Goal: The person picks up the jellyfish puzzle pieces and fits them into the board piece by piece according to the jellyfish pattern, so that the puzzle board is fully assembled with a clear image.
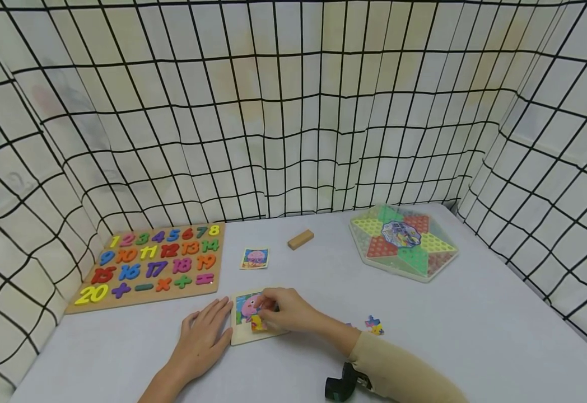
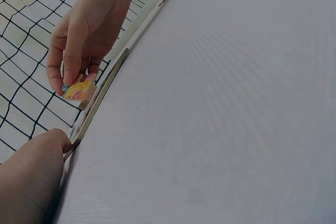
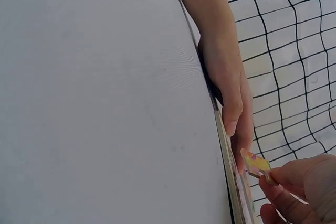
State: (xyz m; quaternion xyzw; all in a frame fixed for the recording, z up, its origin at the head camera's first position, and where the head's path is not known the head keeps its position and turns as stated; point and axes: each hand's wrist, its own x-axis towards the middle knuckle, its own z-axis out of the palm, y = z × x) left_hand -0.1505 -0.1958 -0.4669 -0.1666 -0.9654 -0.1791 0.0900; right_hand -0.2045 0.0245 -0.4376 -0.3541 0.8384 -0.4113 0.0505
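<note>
Overlapping puzzle tray [image 1: 241, 334]: right hand [image 1: 291, 311]; card [image 1: 255, 259] beyond.

right sleeve [image 1: 404, 369]: plain beige, smooth | black device [image 1: 340, 387] beneath it: rounded end | hands [image 1: 201, 338]: bare

Hands, two: left hand [image 1: 200, 338], right hand [image 1: 292, 310]. Puzzle board [image 1: 243, 338], one. Held puzzle piece [image 1: 257, 323], one. Loose puzzle piece [image 1: 374, 325], one in full view; a fragment by the right forearm [image 1: 341, 337] looks like a second, mostly hidden. Picture card [image 1: 255, 258], one. Wooden block [image 1: 301, 239], one. Number board [image 1: 144, 299], one, carrying, as I count from here, twenty coloured numbers [image 1: 157, 269] in rows of eight, six, five and one, plus five signs [image 1: 121, 290]. Hexagonal game board [image 1: 414, 259], one, with one printed label [image 1: 401, 234]. Beige sleeve [image 1: 404, 366], one. Black device [image 1: 341, 386], one. Table [image 1: 475, 336], one; netted sides [image 1: 301, 54], three.
</note>
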